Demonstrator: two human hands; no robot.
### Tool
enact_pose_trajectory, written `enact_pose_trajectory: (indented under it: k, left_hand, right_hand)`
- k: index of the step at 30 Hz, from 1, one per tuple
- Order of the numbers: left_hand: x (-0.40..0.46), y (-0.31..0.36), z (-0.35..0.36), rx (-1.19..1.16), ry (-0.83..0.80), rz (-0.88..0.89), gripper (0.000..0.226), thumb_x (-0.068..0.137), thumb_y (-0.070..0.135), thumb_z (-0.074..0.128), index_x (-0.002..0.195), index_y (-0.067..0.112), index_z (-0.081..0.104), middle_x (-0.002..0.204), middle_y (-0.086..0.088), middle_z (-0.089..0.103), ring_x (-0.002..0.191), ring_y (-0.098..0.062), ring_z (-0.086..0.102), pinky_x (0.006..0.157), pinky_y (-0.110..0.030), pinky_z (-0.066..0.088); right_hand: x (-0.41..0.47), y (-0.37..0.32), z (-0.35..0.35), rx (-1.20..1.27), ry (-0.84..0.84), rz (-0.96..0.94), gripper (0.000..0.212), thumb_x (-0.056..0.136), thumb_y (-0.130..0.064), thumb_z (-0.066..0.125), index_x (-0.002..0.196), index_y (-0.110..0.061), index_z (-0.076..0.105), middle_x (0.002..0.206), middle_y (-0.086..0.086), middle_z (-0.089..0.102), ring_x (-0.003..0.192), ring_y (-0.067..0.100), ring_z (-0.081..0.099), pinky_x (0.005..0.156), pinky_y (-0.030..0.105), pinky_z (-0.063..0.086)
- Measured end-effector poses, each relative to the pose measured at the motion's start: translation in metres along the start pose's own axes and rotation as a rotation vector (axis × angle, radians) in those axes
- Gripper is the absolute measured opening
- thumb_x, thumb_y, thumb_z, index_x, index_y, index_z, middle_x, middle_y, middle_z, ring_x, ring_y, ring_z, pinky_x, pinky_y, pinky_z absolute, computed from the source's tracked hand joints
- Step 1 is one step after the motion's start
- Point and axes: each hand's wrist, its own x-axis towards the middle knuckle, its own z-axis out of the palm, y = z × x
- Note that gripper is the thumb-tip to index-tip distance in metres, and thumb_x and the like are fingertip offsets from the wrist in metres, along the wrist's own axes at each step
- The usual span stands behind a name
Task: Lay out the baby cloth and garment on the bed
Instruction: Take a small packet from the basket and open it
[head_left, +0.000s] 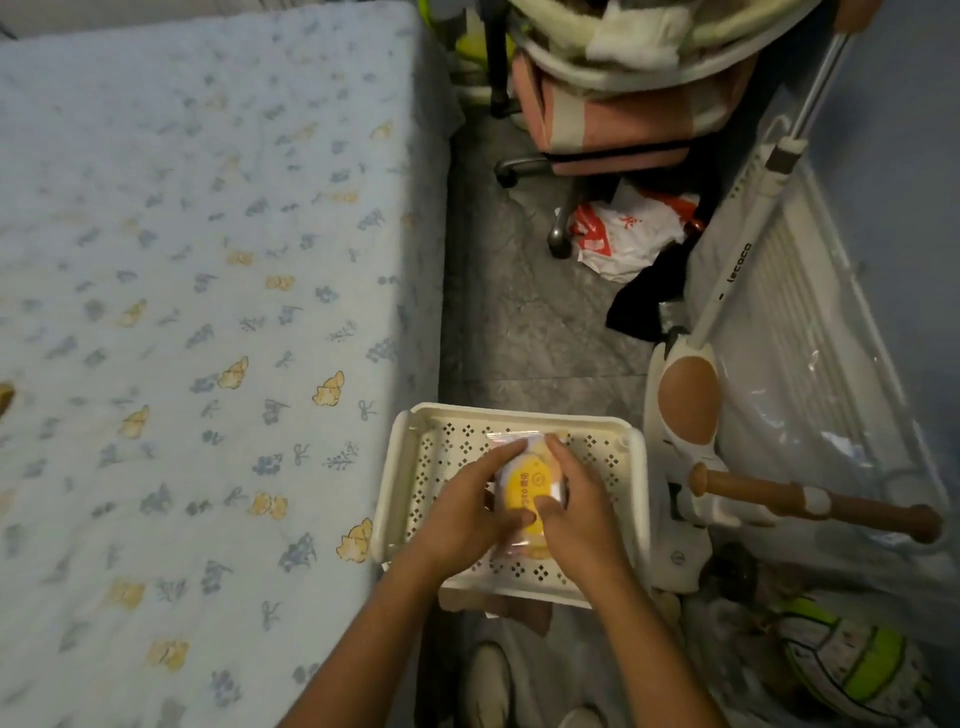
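- Shoe (485, 680) at bottom edge, on grey floor (524, 322), a second toe just beside it
- Both forearms reach fwd from bottom of frame, over the floor strip btwn bed and clutter
- Left hand (467, 512) curled round left side of a plastic-wrapped packet (525, 493), fingers along its top-left edge, thumb on the yellow label
- Right hand (574, 501) closed on packet's right side, thumb pressed on label next to the left thumb
- Packet: clear wrap, yellow round label w/ red print, pale folded contents inside; can't tell if it's the cloth or the garment; sits in / just above the basket, contact w/ basket floor hidden by hands
- Basket (410, 467): cream plastic, perforated bottom, low walls, on floor just right of bed edge; nothing else seen in it
- Bed (208, 260) fills left side; pale blue quilted cover w/ blue flower and yellow prints; nothing laid on the visible part
- Right of basket: white frame w/ brown wooden handle (810, 501), wrapped in clear plastic
- Bottom right: green-and-white patterned item (852, 665), blurred
- Further: white bag w/ red print (623, 234) and a black cloth (649, 296) on floor
- Far top: chair on castors (613, 130), pink seat, piled w/ cream fabric
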Motion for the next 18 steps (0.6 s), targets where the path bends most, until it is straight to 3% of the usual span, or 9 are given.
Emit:
enact_pose_trajectory:
  k: [2, 5, 10, 14, 18]
  left_hand:
    - [-0.019, 0.015, -0.02, -0.039, 0.075, 0.028, 0.069, 0.078, 0.015, 0.078, 0.135, 0.043, 0.049, 0.127, 0.014, 0.056, 0.094, -0.011, 0.063, 0.073, -0.03, 0.06]
    - [-0.058, 0.039, -0.051, -0.09, 0.172, 0.025, 0.064, 0.082, 0.018, 0.076, 0.13, 0.051, 0.049, 0.118, 0.023, 0.053, 0.09, -0.006, 0.064, 0.061, -0.018, 0.057]
    - [-0.137, 0.06, -0.116, -0.03, 0.364, 0.011, 0.056, 0.087, 0.025, 0.069, 0.132, 0.051, 0.046, 0.129, 0.013, 0.046, 0.108, -0.016, 0.056, 0.075, -0.02, 0.058]
    - [-0.206, 0.055, -0.169, 0.009, 0.476, -0.019, 0.048, 0.091, 0.029, 0.064, 0.129, 0.051, 0.046, 0.129, 0.007, 0.048, 0.102, -0.016, 0.057, 0.066, -0.008, 0.052]
    - [-0.283, 0.03, -0.221, -0.084, 0.592, -0.04, 0.041, 0.093, 0.024, 0.061, 0.122, 0.05, 0.05, 0.125, 0.007, 0.048, 0.093, -0.011, 0.057, 0.056, -0.007, 0.05]
  right_hand:
    - [-0.008, -0.023, 0.0, 0.045, -0.033, -0.087, 0.07, 0.088, 0.001, 0.056, 0.145, -0.036, 0.039, 0.145, 0.0, 0.04, 0.134, 0.017, 0.04, 0.11, 0.034, 0.036]
    - [-0.028, -0.062, 0.006, 0.068, -0.084, -0.195, 0.068, 0.088, 0.001, 0.058, 0.144, -0.035, 0.041, 0.144, -0.002, 0.042, 0.131, 0.014, 0.043, 0.105, 0.028, 0.037]
    - [-0.076, -0.134, 0.042, 0.067, -0.234, -0.334, 0.065, 0.091, -0.005, 0.057, 0.143, -0.039, 0.04, 0.143, -0.006, 0.04, 0.126, 0.012, 0.045, 0.091, 0.021, 0.042]
    - [-0.121, -0.182, 0.091, 0.026, -0.338, -0.419, 0.067, 0.091, -0.009, 0.058, 0.143, -0.045, 0.038, 0.13, -0.009, 0.044, 0.118, 0.011, 0.05, 0.085, 0.017, 0.043]
    - [-0.176, -0.22, 0.16, -0.033, -0.431, -0.483, 0.066, 0.092, -0.014, 0.059, 0.144, -0.046, 0.034, 0.125, -0.012, 0.042, 0.112, 0.01, 0.05, 0.083, 0.021, 0.047]
